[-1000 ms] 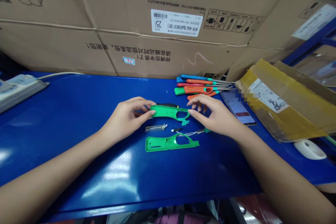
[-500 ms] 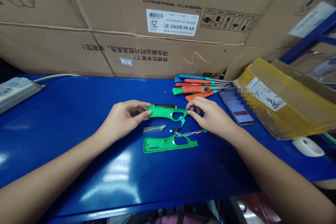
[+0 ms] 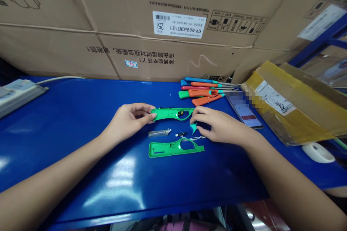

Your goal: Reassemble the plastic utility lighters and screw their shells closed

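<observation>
The left hand [image 3: 132,119] pinches the green lighter half-shell [image 3: 165,114] between centre and far edge of the surface [image 3: 81,115]. The teal trigger [image 3: 193,128] now appears detached, at the fingertips of the right hand [image 3: 217,122]; grip unclear.

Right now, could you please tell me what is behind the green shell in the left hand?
Through the opening in the shell, part of a black-and-yellow object shows; the shell covers most of it.
</observation>
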Motion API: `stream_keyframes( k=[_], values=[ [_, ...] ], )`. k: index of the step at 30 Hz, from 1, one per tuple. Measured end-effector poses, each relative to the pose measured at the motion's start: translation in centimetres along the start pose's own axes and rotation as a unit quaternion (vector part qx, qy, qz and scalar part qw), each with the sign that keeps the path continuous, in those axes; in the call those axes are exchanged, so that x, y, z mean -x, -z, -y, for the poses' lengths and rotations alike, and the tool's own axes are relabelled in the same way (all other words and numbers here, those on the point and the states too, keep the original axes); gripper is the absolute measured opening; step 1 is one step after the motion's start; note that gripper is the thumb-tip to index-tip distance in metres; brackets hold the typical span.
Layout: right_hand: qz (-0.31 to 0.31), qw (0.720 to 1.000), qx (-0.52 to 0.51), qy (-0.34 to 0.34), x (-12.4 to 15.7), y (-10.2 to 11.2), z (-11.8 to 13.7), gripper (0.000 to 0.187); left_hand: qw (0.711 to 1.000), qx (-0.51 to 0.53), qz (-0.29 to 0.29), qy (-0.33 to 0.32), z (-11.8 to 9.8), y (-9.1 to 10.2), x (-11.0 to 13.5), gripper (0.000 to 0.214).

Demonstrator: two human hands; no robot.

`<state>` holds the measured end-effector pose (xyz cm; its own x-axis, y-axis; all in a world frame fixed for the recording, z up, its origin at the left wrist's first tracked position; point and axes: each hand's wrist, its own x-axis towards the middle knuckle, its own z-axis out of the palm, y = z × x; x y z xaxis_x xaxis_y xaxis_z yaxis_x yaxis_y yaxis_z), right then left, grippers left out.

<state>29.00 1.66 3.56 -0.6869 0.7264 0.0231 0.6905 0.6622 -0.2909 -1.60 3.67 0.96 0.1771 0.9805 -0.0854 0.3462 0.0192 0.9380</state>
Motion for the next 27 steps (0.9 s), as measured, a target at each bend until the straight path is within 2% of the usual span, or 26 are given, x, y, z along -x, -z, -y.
stream_keyframes(
  k=[3, 6, 12, 19, 23, 27],
  values=[
    [0.031, 0.999, -0.006, -0.038, 0.5, 0.8, -0.4, 0.021, 1.0, -0.012, 0.026, 0.005, -0.3, 0.1, 0.0, 0.045],
    [0.024, 0.998, -0.01, -0.05, 0.7, 1.2, -0.5, 0.022, 0.999, -0.035, 0.04, 0.003, -0.1, 0.0, 0.0, 0.044],
    [0.037, 0.998, -0.023, -0.044, 0.6, 1.1, 0.1, 0.03, 0.996, -0.076, 0.001, -0.044, 0.9, -0.6, -0.2, 0.044],
    [-0.016, 0.997, 0.004, -0.074, -0.3, 0.0, 0.3, 0.031, 0.992, -0.103, -0.034, -0.07, 0.9, -0.8, -0.3, 0.038],
    [-0.048, 0.993, 0.024, -0.108, -0.8, -0.7, 0.3, 0.036, 0.99, -0.11, -0.033, -0.079, 1.1, -0.8, -0.5, 0.04],
    [-0.051, 0.995, -0.029, -0.078, -0.5, -0.4, -0.6, 0.039, 0.984, -0.135, -0.031, -0.11, 0.9, -0.6, -0.4, 0.041]
  ],
)
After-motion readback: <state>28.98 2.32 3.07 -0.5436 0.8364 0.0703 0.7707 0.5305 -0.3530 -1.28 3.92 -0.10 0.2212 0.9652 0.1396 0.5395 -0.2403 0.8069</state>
